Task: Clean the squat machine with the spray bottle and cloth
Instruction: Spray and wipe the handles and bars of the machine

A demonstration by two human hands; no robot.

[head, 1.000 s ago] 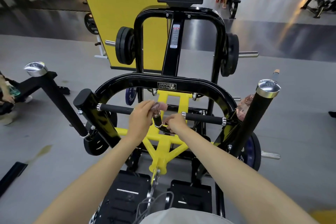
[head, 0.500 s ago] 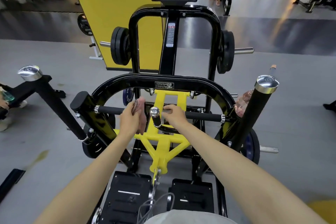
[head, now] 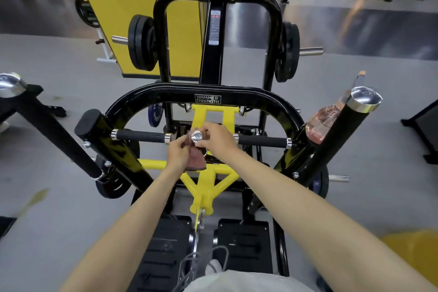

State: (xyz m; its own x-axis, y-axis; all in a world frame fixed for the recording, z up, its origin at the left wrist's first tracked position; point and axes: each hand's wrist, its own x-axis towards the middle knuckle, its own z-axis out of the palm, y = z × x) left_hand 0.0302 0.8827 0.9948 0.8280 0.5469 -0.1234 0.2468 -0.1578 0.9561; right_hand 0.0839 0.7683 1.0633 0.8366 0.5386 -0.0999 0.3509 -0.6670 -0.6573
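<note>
The black and yellow squat machine stands in front of me. At its centre a short upright handle with a chrome cap rises from the yellow frame. My left hand holds a reddish-brown cloth against the left side of that handle. My right hand reaches in from the right with its fingers curled by the cap; I cannot tell whether they grip the handle or the cloth. A clear pinkish spray bottle sits behind the right padded post.
Black foot plates lie below my arms. A left padded post angles up at the left. Weight plates hang on the rear frame, beside a yellow pillar. Other gym machines and a person stand far back.
My view has come closer to the machine. My left hand has shifted right from the crossbar grip and lowered the cloth onto the centre handle; my right hand has risen to the chrome cap.
</note>
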